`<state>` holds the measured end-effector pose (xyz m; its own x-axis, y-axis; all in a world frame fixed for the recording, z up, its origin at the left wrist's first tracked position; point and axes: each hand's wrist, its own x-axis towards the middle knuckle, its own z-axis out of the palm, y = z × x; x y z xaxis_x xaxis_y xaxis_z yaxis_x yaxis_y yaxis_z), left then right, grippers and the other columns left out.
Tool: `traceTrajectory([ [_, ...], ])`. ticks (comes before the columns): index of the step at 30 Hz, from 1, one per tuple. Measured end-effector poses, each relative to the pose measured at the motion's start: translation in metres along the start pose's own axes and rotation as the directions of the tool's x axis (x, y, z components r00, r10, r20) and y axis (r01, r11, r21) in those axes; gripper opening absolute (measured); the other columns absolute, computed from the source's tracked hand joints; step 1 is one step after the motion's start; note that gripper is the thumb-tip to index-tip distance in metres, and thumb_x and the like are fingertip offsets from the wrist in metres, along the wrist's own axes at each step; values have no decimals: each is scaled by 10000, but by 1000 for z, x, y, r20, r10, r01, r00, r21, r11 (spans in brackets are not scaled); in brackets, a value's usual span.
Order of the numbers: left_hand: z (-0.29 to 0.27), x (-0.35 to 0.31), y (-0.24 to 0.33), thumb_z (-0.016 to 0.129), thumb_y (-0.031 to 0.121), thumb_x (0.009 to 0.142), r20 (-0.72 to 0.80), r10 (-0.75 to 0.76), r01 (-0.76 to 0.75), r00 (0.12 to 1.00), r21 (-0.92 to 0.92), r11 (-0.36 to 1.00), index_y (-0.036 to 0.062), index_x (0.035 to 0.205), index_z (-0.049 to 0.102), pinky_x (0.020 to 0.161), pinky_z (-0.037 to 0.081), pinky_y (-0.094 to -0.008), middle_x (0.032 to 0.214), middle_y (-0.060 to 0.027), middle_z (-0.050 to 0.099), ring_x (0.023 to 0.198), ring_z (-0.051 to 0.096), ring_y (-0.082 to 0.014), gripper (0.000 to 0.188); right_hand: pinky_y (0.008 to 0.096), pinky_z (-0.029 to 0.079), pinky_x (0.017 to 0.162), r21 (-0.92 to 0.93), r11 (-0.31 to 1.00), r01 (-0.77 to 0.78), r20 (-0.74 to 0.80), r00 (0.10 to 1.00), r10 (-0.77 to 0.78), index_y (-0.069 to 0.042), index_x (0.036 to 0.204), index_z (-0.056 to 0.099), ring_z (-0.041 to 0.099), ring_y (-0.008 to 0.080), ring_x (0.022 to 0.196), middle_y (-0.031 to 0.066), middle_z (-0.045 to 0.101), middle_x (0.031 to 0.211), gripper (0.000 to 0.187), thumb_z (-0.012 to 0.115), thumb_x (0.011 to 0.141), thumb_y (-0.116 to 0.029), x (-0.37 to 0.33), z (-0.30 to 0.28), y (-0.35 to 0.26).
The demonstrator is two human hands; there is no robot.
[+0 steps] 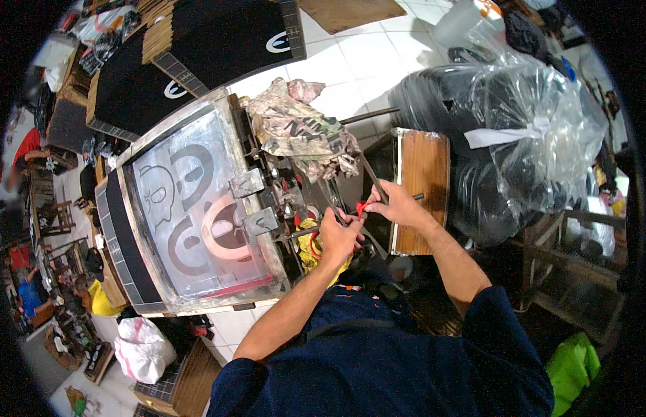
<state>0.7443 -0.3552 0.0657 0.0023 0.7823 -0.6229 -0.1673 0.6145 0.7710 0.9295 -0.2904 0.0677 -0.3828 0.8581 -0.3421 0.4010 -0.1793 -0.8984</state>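
My right hand (396, 206) has its thumb and fingers closed on a small red piece (362, 207), which looks like soft cloth or plastic. Close beside it, my left hand (339, 236) has its fingers curled in near dark metal bars; what they grip, if anything, I cannot make out. Both hands are over the metal frame of a printing stand. Left of them lies a screen-printing frame (281, 292) with a pale mesh and rounded cartoon shapes, held by metal clamps (259, 222). A camouflage cloth (302, 128) drapes over the bars beyond my hands. Yellow cloth (310, 251) hangs below my left hand.
A wooden board (420, 187) stands right of my hands. Large clear plastic bags (524, 132) with dark contents fill the right side. Black printed panels (222, 45) lie at the far left. A white sack (143, 351) sits on stacked cardboard (177, 386). A person in red is at far left.
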Motion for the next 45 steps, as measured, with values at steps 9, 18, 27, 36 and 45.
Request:
traceTrajectory([
  [9,2,3,-5,658,-39,815,-30,178,-179,984,-13,984,81,942,335,365,458,-263,880,-122,611,540,604,-157,368,288,494,741,362,931,-51,-26,998,65,-76,882,449,592,123,829,70,649,926,277,720,845,-32,-13,15,-4],
  [18,3,6,-6,673,-38,804,-119,123,-124,985,5,992,65,966,377,453,589,-340,954,-153,635,816,687,-227,353,385,489,715,-76,996,-38,-54,998,34,-32,840,588,646,276,775,147,654,794,256,786,756,-171,14,9,0],
  [27,7,-3,4,668,-20,817,-122,47,-63,991,-130,989,77,950,383,428,539,-324,889,-108,623,724,669,-212,329,401,487,755,79,992,95,-184,980,-80,-27,839,537,628,314,844,139,653,883,128,655,788,-26,-10,28,1],
  [36,5,-15,-2,635,-13,869,-81,6,-37,997,-379,925,128,990,346,407,454,-286,800,-69,567,554,545,-154,343,369,476,728,-172,976,133,-286,941,-179,-25,817,485,572,300,788,128,538,829,250,716,721,-38,-50,40,-12],
  [45,0,-22,11,627,-53,889,-45,157,-162,987,-188,969,99,985,330,408,472,-246,998,-161,637,623,608,-145,347,266,459,635,72,995,67,-410,912,-31,-47,757,503,548,87,700,20,608,765,236,737,788,-50,-53,49,-13],
])
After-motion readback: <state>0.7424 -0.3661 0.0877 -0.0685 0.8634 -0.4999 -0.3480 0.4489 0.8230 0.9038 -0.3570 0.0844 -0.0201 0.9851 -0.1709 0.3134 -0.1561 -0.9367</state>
